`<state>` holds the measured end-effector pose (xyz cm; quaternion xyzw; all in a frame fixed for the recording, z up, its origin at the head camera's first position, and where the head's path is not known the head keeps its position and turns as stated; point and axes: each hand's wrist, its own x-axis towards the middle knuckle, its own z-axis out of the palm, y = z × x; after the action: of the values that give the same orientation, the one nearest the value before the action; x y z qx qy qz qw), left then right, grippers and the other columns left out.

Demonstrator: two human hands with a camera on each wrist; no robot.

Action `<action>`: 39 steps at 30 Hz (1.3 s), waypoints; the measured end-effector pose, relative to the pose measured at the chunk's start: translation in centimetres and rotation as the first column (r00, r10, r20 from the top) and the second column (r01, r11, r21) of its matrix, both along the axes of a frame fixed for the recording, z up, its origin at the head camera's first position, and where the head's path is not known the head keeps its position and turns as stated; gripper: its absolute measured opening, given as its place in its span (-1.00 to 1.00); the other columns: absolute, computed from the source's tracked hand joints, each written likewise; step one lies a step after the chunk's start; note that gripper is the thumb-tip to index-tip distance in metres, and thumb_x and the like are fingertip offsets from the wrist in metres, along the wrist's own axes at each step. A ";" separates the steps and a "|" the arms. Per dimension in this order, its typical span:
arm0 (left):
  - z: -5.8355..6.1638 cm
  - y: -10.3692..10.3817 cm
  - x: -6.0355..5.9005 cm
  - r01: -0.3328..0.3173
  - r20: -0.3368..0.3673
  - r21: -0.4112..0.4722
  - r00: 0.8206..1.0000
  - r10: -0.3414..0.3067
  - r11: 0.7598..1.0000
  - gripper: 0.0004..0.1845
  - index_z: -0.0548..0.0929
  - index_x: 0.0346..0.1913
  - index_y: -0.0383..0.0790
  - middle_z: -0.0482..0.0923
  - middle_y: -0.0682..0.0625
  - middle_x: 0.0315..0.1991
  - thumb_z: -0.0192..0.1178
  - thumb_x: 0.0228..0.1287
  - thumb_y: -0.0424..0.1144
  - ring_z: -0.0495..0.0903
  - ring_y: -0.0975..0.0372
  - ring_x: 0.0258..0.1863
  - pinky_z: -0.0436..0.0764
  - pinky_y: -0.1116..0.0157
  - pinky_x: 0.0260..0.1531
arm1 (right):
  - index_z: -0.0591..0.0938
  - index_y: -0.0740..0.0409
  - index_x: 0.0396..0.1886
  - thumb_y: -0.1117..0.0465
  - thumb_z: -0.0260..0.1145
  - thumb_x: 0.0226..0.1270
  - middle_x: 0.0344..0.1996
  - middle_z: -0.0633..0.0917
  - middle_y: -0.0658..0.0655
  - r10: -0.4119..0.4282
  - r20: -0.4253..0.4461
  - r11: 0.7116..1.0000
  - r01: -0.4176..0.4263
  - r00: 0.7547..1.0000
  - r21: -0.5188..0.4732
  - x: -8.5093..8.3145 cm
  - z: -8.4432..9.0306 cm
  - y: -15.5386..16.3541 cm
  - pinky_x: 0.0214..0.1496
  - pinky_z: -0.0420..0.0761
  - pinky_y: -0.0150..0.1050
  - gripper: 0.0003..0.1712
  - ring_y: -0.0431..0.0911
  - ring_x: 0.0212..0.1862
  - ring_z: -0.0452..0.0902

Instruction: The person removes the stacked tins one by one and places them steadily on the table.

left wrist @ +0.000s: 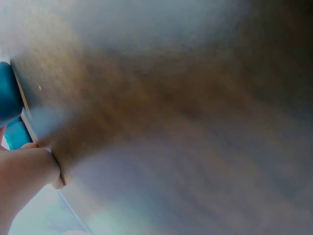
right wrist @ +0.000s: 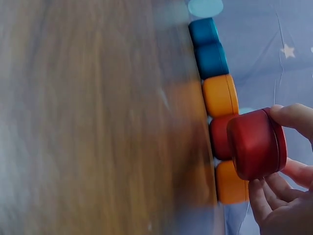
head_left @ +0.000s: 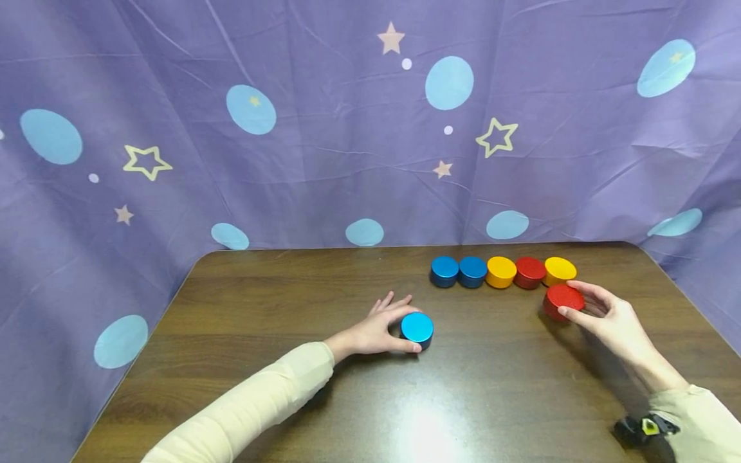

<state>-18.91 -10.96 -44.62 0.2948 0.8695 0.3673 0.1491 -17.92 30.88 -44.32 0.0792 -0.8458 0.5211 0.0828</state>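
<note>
My left hand [head_left: 376, 331] pinches a round blue tin [head_left: 417, 328] between thumb and forefinger near the middle of the table, its other fingers spread behind. Only part of that hand and the blue tin [left wrist: 9, 95] show at the left edge of the left wrist view. On the right, my right hand [head_left: 622, 328] grips a round red tin [head_left: 563, 302] by its sides, thumb at the front. The right wrist view shows a lid seam round this red tin [right wrist: 257, 144], which overlaps the row of tins behind it.
Along the back of the wooden table [head_left: 278, 283] stands a row: two blue tins [head_left: 444, 272], a yellow tin [head_left: 500, 272], a second red tin [head_left: 529, 273] and another yellow tin [head_left: 559, 271] at the right end. A purple patterned cloth [head_left: 324, 161] hangs behind the table.
</note>
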 end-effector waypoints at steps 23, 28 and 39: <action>0.0 0.0 0.0 -0.004 0.004 0.003 1.000 0.004 1.000 -0.37 0.48 0.27 -0.02 0.11 -0.13 0.46 0.42 0.12 -0.06 -0.29 -0.13 0.47 -0.31 -0.15 0.34 | 0.53 0.04 0.17 0.24 0.41 0.23 -0.29 0.53 -0.53 -0.122 0.079 0.989 0.127 0.989 -0.069 -2.6 -1.0 4.6 -0.24 0.40 -0.70 -0.51 -0.65 -0.25 0.46; -0.1 0.0 0.0 -0.006 0.004 0.007 1.000 0.006 1.000 -0.37 0.48 0.27 -0.02 0.12 -0.13 0.46 0.42 0.12 -0.07 -0.28 -0.13 0.47 -0.31 -0.15 0.34 | 0.53 0.12 0.16 0.22 0.41 0.23 -0.32 0.50 -0.56 -0.143 0.073 0.989 0.146 0.987 -0.034 -3.7 -1.2 5.2 -0.26 0.40 -0.70 -0.51 -0.68 -0.27 0.43; 0.0 -0.1 0.1 -0.013 0.020 0.011 1.000 0.013 1.000 -0.37 0.49 0.26 0.01 0.11 -0.10 0.46 0.43 0.11 -0.05 -0.30 -0.11 0.47 -0.31 -0.13 0.35 | 0.34 0.47 0.29 0.11 0.41 0.24 -0.27 0.59 -0.36 -0.206 0.081 0.977 0.200 0.975 0.077 -5.5 -1.0 5.3 -0.28 0.35 -0.68 -0.23 -0.71 -0.31 0.36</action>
<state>-18.85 -11.05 -44.64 0.2864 0.8679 0.3757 0.1537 -23.43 36.14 -45.32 -0.0277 -0.8697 0.4835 0.0954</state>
